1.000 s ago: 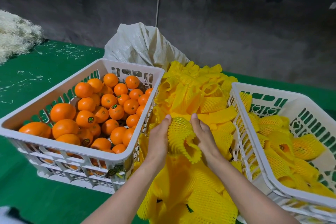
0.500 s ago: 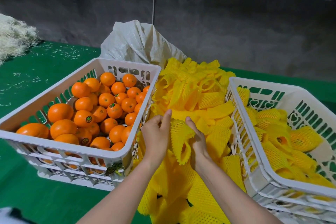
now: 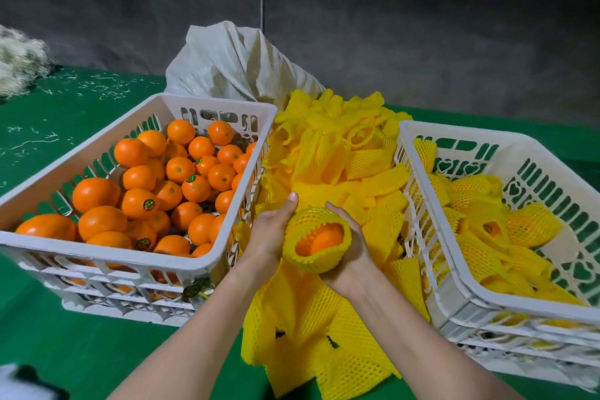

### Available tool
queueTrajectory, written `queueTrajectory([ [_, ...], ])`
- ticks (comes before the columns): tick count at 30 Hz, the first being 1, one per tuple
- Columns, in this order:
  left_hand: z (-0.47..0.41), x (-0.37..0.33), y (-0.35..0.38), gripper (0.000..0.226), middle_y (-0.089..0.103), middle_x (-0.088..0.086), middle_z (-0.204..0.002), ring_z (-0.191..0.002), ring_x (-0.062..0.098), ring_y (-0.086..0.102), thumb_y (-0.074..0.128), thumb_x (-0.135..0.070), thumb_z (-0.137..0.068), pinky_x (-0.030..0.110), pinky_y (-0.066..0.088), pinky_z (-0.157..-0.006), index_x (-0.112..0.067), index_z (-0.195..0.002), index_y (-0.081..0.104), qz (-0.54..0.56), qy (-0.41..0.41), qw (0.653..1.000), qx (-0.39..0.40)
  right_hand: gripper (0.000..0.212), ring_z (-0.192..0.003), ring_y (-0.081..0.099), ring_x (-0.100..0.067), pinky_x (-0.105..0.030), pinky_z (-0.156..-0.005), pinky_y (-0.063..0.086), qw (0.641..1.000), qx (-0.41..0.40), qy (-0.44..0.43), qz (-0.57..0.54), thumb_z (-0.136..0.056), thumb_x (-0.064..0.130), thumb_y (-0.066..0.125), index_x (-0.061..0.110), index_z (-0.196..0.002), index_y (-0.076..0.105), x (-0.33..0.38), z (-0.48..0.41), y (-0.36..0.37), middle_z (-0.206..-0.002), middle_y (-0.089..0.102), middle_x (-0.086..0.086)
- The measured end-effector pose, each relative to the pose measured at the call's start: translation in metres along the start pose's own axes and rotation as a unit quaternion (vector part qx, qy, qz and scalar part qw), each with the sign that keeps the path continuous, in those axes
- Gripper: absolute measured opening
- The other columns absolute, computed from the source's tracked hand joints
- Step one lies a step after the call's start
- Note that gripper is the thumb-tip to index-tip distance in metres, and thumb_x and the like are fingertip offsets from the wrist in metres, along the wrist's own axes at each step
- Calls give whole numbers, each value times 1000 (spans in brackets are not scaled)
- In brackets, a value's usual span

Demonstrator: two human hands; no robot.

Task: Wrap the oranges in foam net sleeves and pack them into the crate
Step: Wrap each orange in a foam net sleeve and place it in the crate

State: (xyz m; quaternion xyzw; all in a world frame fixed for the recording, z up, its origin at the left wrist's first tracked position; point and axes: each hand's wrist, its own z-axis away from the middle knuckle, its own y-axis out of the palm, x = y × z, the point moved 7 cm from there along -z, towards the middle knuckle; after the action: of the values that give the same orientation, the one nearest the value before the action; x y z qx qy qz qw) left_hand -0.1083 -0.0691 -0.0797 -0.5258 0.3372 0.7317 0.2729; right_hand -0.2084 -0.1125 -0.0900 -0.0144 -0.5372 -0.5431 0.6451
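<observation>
Grip: left hand [image 3: 269, 234] + right hand [image 3: 352, 258] fingers curled round foam sleeve [image 3: 310, 221], orange [image 3: 321, 239] inside, held over sleeve pile [image 3: 341, 169]. Sleeve axis runs toward wearer, open mouth facing camera. Packing crate [image 3: 418, 130] right of fingers, loose-orange crate [image 3: 97, 252] left.

The oranges [image 3: 97, 193] have smooth, faintly glossy peel, and some bear shiny stickers [image 3: 149, 204]. The left crate [image 3: 97, 250] and right crate [image 3: 454, 146] are white moulded plastic with a dull sheen. The sleeves [image 3: 367, 159] are matt yellow foam mesh. The sack [image 3: 227, 62] is creased, pale woven cloth. The bench [image 3: 65, 334] has a matt green cover.
</observation>
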Motion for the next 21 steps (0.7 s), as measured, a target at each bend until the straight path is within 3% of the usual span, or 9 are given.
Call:
queueTrajectory([
  [3, 3, -4, 2, 46, 61, 13, -63, -63, 25, 60, 59, -50, -76, 31, 53, -66, -8, -56, 59, -10, 36, 999, -4, 54, -57, 68, -19, -23, -50, 53, 1000, 3, -21, 2, -92, 42, 43, 15, -59, 76, 0, 4, 3, -67, 71, -9],
  [5, 5, -3, 2, 50, 64, 12, -73, -74, 28, 61, 58, -55, -70, 35, 51, -75, -5, -67, 57, 7, 28, 1000, 3, 51, -57, 68, -16, -22, -50, 53, 998, -10, -61, 5, -92, 40, 44, 17, -59, 76, 6, 7, 2, -66, 71, -6],
  [8, 12, 18, 14, 54, 75, 8, -95, -87, 28, 71, 57, -64, -69, 47, 53, -83, -16, -77, 79, 111, -126, 981, 101, 35, -77, 68, -16, -29, -69, 54, 978, -67, -168, 104, -94, 35, 48, 17, -81, 75, 23, 12, -4, -83, 72, -5],
  [10, 21, 22, 26, 54, 71, 14, -108, -97, 33, 69, 56, -63, -72, 54, 51, -87, -17, -90, 78, 158, -178, 957, 164, 24, -79, 63, -13, -36, -73, 49, 937, -117, -268, 189, -95, 29, 50, 12, -87, 66, 38, 20, -8, -89, 67, -6],
  [12, 22, 20, 32, 50, 71, 15, -107, -97, 30, 69, 58, -55, -74, 46, 54, -86, -14, -94, 78, 166, -171, 954, 182, 28, -64, 49, -16, -38, -64, 37, 880, -102, -362, 290, -96, 25, 47, 10, -73, 54, 46, 28, -3, -71, 54, -1],
  [15, 22, 14, 32, 48, 71, 16, -101, -90, 27, 70, 60, -48, -75, 40, 55, -83, -11, -104, 70, 174, -142, 961, 164, 25, -64, 38, -12, -34, -64, 32, 821, -127, -422, 364, -97, 18, 49, 14, -73, 49, 52, 38, -4, -68, 41, 7],
  [18, 22, 16, 31, 34, 74, 9, -90, -82, 22, 72, 64, -46, -73, 34, 59, -68, -17, -86, 78, 154, -123, 966, 167, 35, -58, 29, -15, -36, -58, 26, 832, -137, -406, 353, -93, 33, 52, 11, -67, 40, 53, 38, -2, -60, 30, 5],
  [21, 23, 18, 32, 33, 75, 7, -91, -85, 22, 72, 63, -49, -72, 33, 58, -69, -21, -81, 79, 137, -124, 965, 186, 44, -59, 25, -22, -42, -57, 25, 828, -146, -388, 377, -90, 38, 54, 12, -63, 31, 54, 38, 1, -59, 25, -5],
])
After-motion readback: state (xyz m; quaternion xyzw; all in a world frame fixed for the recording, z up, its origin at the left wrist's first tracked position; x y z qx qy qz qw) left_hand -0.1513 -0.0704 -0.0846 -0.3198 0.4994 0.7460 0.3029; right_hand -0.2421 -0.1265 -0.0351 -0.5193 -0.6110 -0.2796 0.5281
